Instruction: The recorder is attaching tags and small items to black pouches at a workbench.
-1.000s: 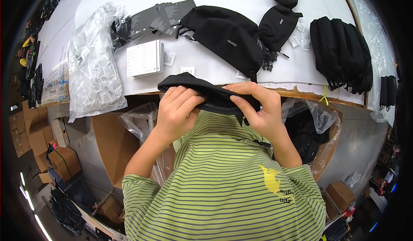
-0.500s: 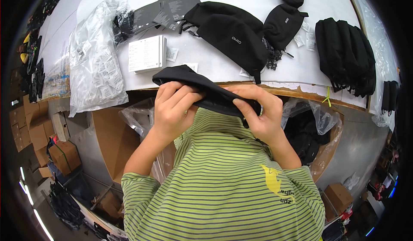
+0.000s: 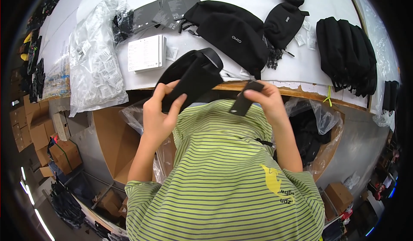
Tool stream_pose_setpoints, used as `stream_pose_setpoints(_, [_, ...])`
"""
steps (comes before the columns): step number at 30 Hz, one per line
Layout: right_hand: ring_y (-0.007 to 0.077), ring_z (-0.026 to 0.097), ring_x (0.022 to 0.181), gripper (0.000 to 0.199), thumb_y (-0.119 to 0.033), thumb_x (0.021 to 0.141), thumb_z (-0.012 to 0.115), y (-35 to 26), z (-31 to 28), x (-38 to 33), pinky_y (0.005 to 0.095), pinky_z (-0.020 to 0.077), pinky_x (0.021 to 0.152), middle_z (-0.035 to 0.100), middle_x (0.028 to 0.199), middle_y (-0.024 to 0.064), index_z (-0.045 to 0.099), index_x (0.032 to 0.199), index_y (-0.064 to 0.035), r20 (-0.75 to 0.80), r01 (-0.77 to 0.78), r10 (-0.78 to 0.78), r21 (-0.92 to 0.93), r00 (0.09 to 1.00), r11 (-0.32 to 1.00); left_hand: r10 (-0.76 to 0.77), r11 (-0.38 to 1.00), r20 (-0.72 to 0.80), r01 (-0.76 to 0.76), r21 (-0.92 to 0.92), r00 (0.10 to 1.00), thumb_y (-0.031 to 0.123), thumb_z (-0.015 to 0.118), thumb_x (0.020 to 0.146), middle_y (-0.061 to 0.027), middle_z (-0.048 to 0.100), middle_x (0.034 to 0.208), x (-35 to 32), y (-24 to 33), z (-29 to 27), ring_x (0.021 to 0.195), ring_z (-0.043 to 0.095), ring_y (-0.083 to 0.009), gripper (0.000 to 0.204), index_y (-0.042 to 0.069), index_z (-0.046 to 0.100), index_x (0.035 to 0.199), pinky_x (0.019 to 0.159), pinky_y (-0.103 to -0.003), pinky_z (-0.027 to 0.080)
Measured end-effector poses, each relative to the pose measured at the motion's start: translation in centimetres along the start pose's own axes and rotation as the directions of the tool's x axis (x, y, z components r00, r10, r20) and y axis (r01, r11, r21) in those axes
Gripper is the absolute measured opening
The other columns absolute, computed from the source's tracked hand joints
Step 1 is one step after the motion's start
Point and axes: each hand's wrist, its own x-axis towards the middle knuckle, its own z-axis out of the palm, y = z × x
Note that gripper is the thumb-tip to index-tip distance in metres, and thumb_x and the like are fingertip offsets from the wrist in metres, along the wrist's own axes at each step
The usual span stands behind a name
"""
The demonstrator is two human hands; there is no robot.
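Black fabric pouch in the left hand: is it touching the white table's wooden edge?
Cannot tell. In the head view the black fabric pouch, gripped by the left hand, overlaps the white table's wooden edge, so no contact or gap shows.
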Motion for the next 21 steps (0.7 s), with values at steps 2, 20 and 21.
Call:
stream_pose_setpoints(2, [0.0172, 0.066, 0.070, 0.026, -0.013, 0.086, 0.066, -1.6, -1.3, -0.5, 0.0278, 0.0533, 0.066, 0.067, 0.080, 0.0091, 0.057, 0.108, -0.0014, 0.085, -0.101, 0.081, 0.269, 0.993, 0.958, -0.057, 0.998, -0.011, 0.058, 0.011, 0.998, 0.005, 0.066, 0.081, -0.0153, 0.068, 0.093, 0.0, -0.8, -0.6, 0.077, 0.065, -0.0209, 0.017, -0.004, 0.053, 0.089, 0.072, -0.028, 0.049])
stream_pose_setpoints(20, [0.0079, 0.030, 0.040, 0.041, -0.045, 0.095, 0.045, -1.8, 4.2, 3.2, 0.0207, 0.0258, 0.040, 0.025, 0.044, -0.0052, 0.048, 0.074, -0.0102, -0.035, -0.145, 0.202, 0.577, 0.979, 0.804, -0.079, 0.996, 0.573, 0.040, 0.080, 0.816, 0.015, 0.073, 0.076, -0.0142, 0.062, 0.072, -2.7, 3.7, -0.6, 0.066, 0.062, -0.0312, 0.022, 0.001, 0.057, 0.083, 0.059, -0.033, 0.047])
stream_pose_setpoints(21, [0.0079, 0.030, 0.040, 0.041, -0.045, 0.095, 0.045, -1.5, 4.3, 3.1, 0.0207, 0.0258, 0.040, 0.025, 0.044, -0.0052, 0.048, 0.074, -0.0102, -0.028, -0.150, 0.204, 0.581, 0.979, 0.800, -0.065, 0.996, 0.577, 0.019, 0.085, 0.814, 0.016, 0.072, 0.076, -0.0137, 0.062, 0.072, -2.8, 3.7, -0.6, 0.065, 0.062, -0.0308, 0.022, 0.001, 0.057, 0.083, 0.058, -0.033, 0.047])
